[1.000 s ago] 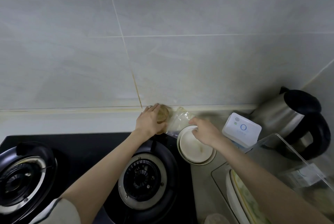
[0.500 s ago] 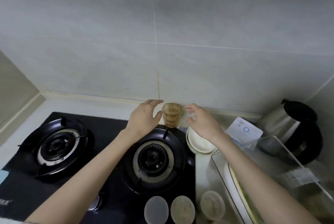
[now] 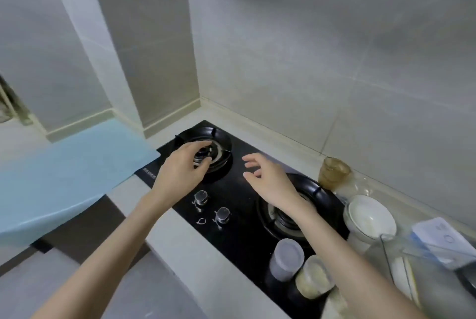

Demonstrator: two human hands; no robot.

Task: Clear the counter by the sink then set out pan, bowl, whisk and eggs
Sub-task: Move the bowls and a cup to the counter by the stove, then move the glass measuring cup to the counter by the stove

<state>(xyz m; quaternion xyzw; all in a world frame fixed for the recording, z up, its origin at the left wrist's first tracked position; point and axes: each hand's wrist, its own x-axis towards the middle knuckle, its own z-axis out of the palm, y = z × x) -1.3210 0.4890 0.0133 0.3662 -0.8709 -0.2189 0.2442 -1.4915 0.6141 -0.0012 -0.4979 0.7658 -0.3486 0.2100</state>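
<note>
Bowl (image 3: 371,218), glass (image 3: 334,173) no longer at hand; left hand (image 3: 180,171), right hand (image 3: 270,179) (each grip loose, empty) over stove (image 3: 238,187)

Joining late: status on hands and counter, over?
Left hand empty, over left burner. Right hand empty, open. Glass jar, white bowl beside right burner.

The flat glass gas hob (image 3: 239,197) is glossy black. A smooth plastic sheet (image 3: 64,171) is pale blue; the small glass cup (image 3: 333,173) looks amber-brown.
</note>
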